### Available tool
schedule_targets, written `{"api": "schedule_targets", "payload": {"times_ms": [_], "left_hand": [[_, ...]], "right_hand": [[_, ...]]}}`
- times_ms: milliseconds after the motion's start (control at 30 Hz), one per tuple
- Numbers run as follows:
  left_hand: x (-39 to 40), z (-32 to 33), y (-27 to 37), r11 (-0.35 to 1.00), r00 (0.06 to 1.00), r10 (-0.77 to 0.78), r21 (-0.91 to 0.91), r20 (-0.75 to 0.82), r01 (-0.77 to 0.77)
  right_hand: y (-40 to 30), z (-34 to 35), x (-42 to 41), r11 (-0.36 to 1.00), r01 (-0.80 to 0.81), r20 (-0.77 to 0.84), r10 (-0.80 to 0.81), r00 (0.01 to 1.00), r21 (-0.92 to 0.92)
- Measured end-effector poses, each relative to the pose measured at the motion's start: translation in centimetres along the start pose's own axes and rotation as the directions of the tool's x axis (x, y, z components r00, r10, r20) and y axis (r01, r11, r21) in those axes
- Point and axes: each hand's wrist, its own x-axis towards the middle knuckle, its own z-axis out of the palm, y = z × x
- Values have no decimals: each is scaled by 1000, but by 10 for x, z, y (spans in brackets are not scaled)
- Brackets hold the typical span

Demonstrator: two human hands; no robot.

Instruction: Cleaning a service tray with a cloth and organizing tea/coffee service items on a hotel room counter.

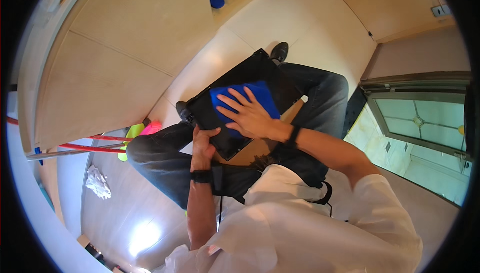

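A flat black rectangular panel lies tilted across my lap. On it is a blue cloth, spread beneath my right hand, whose fingers are apart and palm rests on the fabric. My left hand grips the panel's near left edge, with the thumb on top and the other fingers mostly hidden. Part of a brown surface shows below the panel, between my legs. I wear a dark band on each wrist.
Beige cabinet doors stand at the left. Red-handled poles and yellow and pink items are beside my left knee. Crumpled white material lies on the floor. A glass-paned door is at the right, and blue slippers are at the top.
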Motion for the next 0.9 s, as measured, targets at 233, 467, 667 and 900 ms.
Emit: {"api": "schedule_targets", "payload": {"times_ms": [233, 467, 667, 900], "left_hand": [[8, 1, 2, 997, 997, -78, 9, 4, 78], [4, 3, 5, 997, 998, -61, -42, -13, 61], [5, -1, 2, 1000, 999, -17, 23, 44, 16], [2, 3, -2, 1000, 1000, -4, 14, -28, 5]], "right_hand": [[61, 7, 29, 934, -342, -110, 331, 937, -101], [15, 0, -39, 759, -625, -81, 622, 779, -182], [-5, 8, 1, 986, -151, -18, 150, 988, -64], [72, 6, 50, 918, -397, -175, 389, 905, -15]]}}
